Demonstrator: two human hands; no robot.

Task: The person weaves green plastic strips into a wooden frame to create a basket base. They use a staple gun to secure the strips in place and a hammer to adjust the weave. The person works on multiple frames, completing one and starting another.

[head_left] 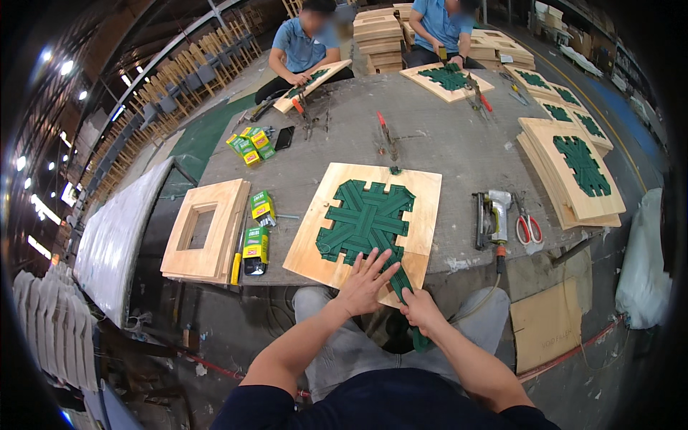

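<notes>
In front of me a square pale wooden frame (424,193) lies on the table, its near edge reaching over my lap. Dark green webbing straps (364,219) cross over its middle, and their cut ends stick out around. My left hand (364,284) rests with spread fingers on the near edge of the frame and webbing. To its right, my right hand (421,311) is closed around a loose green webbing strap (399,278), which runs off the frame's near edge and hangs below the hand. A pneumatic staple gun (496,216) and red-handled scissors (529,228) lie right of the frame.
Left are stacked bare frames (228,208), small green-yellow boxes (256,245) and a yellow-handled tool (236,268). At right stands a stack of webbed frames (539,154). A red-handled clamp-like tool (384,132) lies ahead. Two co-workers handle frames across the table (340,122).
</notes>
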